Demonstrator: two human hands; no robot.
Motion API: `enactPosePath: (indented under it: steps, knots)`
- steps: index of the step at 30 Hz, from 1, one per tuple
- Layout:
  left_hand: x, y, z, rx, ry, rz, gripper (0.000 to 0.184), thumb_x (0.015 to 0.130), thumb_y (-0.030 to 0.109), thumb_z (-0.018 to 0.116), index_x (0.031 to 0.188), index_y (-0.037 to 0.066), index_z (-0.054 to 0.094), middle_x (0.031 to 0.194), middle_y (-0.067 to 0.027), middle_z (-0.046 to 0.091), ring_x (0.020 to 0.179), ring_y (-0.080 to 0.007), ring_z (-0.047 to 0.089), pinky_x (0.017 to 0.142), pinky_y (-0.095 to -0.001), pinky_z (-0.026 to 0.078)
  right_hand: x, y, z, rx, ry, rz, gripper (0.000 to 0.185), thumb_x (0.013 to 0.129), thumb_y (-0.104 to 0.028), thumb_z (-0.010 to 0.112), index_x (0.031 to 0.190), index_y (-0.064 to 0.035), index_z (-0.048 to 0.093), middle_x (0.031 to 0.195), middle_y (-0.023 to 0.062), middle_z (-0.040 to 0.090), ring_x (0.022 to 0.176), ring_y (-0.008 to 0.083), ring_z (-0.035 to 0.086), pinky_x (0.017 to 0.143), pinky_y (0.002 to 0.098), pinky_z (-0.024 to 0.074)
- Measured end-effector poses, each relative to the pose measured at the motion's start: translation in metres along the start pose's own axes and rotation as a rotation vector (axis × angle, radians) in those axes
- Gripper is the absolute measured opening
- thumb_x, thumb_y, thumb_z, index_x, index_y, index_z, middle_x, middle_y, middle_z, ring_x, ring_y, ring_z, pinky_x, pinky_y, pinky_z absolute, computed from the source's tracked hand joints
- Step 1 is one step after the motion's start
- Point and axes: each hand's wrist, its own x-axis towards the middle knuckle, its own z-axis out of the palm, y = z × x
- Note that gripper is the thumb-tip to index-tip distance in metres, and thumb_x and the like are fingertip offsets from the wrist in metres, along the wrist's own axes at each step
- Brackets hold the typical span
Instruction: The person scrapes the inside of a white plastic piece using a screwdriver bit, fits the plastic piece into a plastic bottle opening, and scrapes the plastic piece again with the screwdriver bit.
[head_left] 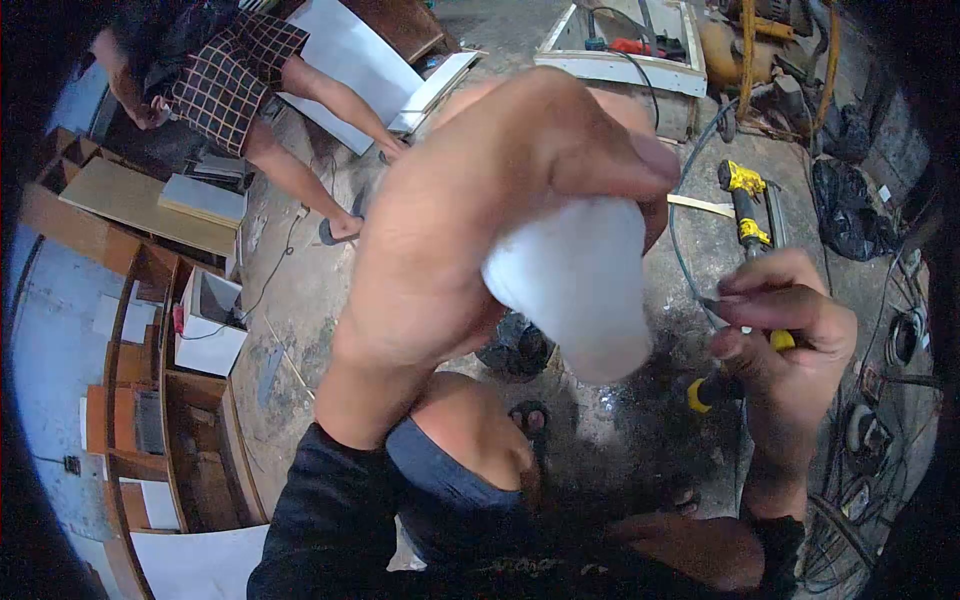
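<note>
While L hand (520, 165) clutches a blurry white thing (585, 285), lower end down-right, R hand (790, 325), right of it, pinches a dark bit (711, 304) (ID unclear).

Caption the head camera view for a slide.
Left hand grips a blurred white object above a cluttered workshop floor, right hand raised nearby.

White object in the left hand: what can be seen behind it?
Past the white object, stained floor and part of something black show. Whatever lies directly behind it, or behind the left hand, is covered.
</note>
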Motion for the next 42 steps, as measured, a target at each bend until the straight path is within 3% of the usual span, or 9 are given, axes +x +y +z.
enactPosePath:
  steps: [4,12,17,25,30,33,34,37,42]
  knots:
    - [0.0,-0.001,0.0,0.004,0.001,-0.005,0.023,0.088,0.022,0.05,0.079,0.003,0.059,0.066,-0.0021,0.054,0.055,-0.0093,0.049,0.055,-0.0242,0.041,0.001,-0.008,-0.005,-0.198,-0.012,-0.088,0.022,0.064,-0.003,0.078,0.08,-0.0023,0.064,0.076,0.0044,0.053,0.072,0.013,0.048,0.066,0.0259,0.0375]
    - [-0.003,-0.001,0.0,0.014,0.012,-0.017,0.023,0.088,0.021,0.052,0.081,0.002,0.062,0.067,-0.0025,0.057,0.057,-0.0091,0.051,0.055,-0.0232,0.041,-0.006,-0.014,0.002,0.139,0.11,-0.564,0.015,0.08,-0.008,0.07,0.083,-0.0109,0.055,0.079,0.0068,0.049,0.053,0.0126,0.051,0.043,0.0268,0.0465]
    - [0.002,-0.003,0.004,0.016,0.023,-0.029,0.023,0.087,0.021,0.053,0.082,0.001,0.063,0.068,-0.0028,0.059,0.058,-0.0089,0.053,0.056,-0.0225,0.04,-0.012,-0.021,-0.002,0.397,0.018,-0.477,0.021,0.08,-0.009,0.07,0.094,-0.0164,0.055,0.095,0.0083,0.057,0.051,0.0139,0.056,0.043,0.0285,0.0528]
    - [0.004,-0.01,0.011,0.003,0.102,-0.036,0.022,0.087,0.02,0.053,0.084,0.001,0.065,0.069,-0.0029,0.06,0.06,-0.0082,0.054,0.055,-0.0215,0.039,-0.008,-0.027,0.021,0.485,0.119,-0.456,0.03,0.081,-0.001,0.067,0.102,-0.0125,0.049,0.096,0.0112,0.056,0.054,0.02,0.059,0.044,0.0317,0.0541]
    - [0.0,-0.01,0.013,0.144,0.14,-0.008,0.021,0.086,0.016,0.052,0.076,0.001,0.062,0.063,0.0004,0.056,0.056,-0.0052,0.05,0.051,-0.0219,0.036,-0.016,-0.033,0.02,0.545,0.155,-0.505,0.034,0.075,0.001,0.072,0.097,-0.0113,0.049,0.094,0.0131,0.058,0.058,0.0198,0.06,0.049,0.0305,0.0546]
    - [0.001,-0.006,0.028,0.37,0.239,-0.01,0.034,0.08,0.03,0.052,0.06,0.003,0.048,0.053,-0.0062,0.045,0.047,-0.0158,0.048,0.052,-0.0317,0.046,-0.016,-0.037,0.018,0.548,0.163,-0.523,0.037,0.072,0.003,0.075,0.094,-0.0106,0.049,0.093,0.0143,0.059,0.061,0.0197,0.061,0.051,0.0298,0.0549]
    - [0.0,-0.004,0.02,0.233,0.121,-0.03,0.024,0.086,0.016,0.052,0.07,0.0,0.061,0.061,0.0012,0.055,0.055,-0.0043,0.047,0.05,-0.0218,0.034,-0.017,-0.038,0.018,0.556,0.17,-0.537,0.038,0.071,0.004,0.076,0.093,-0.0103,0.049,0.092,0.0147,0.059,0.062,0.0197,0.062,0.052,0.0296,0.055]
    - [0.003,-0.01,0.018,0.137,0.206,-0.007,0.024,0.086,0.016,0.053,0.068,0.001,0.06,0.061,0.0018,0.054,0.055,-0.0036,0.046,0.05,-0.0218,0.033,-0.018,-0.041,0.02,0.605,0.204,-0.566,0.04,0.067,0.005,0.078,0.09,-0.0096,0.049,0.091,0.0158,0.061,0.064,0.0195,0.063,0.055,0.0289,0.0553]
    - [0.003,-0.006,0.016,0.219,0.116,-0.011,0.023,0.086,0.016,0.052,0.071,0.001,0.06,0.062,0.0019,0.055,0.055,-0.0035,0.046,0.05,-0.0216,0.033,-0.015,-0.031,0.013,0.611,0.16,-0.494,0.04,0.068,0.005,0.079,0.094,-0.0071,0.052,0.091,0.0196,0.063,0.067,0.0195,0.063,0.059,0.0282,0.0551]
